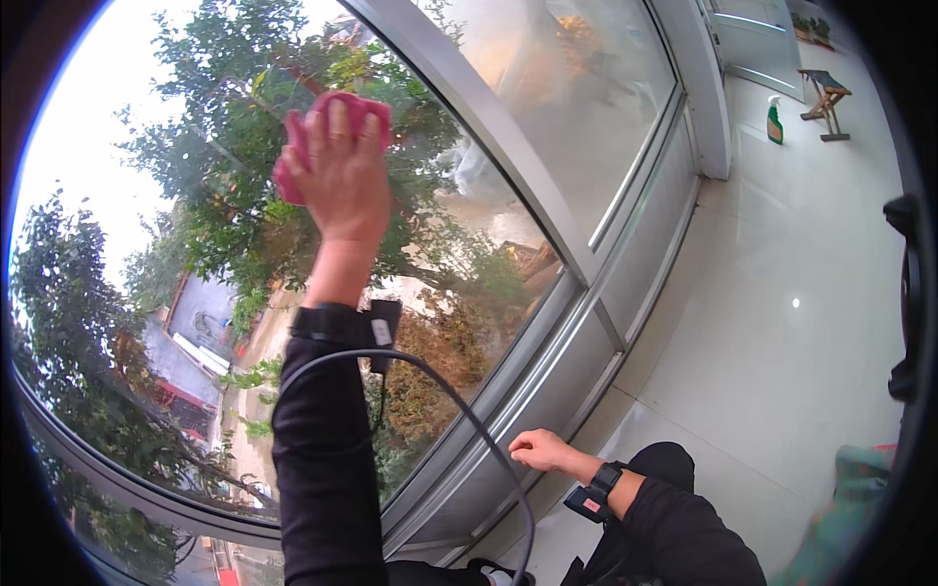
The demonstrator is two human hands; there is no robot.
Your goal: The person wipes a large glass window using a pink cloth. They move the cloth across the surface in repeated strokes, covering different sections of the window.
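Note:
My left hand [348, 172] is raised and spread over a pink cloth [377, 113], which it presses flat against a large window pane [242, 157]. The cloth shows beyond the fingertips and along both sides of the fingers. Lower down, my right hand [541, 449] is held near the metal panel below the window, its fingers loosely curled, with nothing visible in it. Both wrists wear black straps with small boxes, and a dark cable [454, 395] loops across in front of the left sleeve.
A metal window frame [506, 146] runs diagonally beside the pane. On the tiled floor [740, 329] stand a green spray bottle [775, 124] and a folding stool [826, 102]. Green patterned fabric [843, 513] lies at lower right. Trees and a yard show through the glass.

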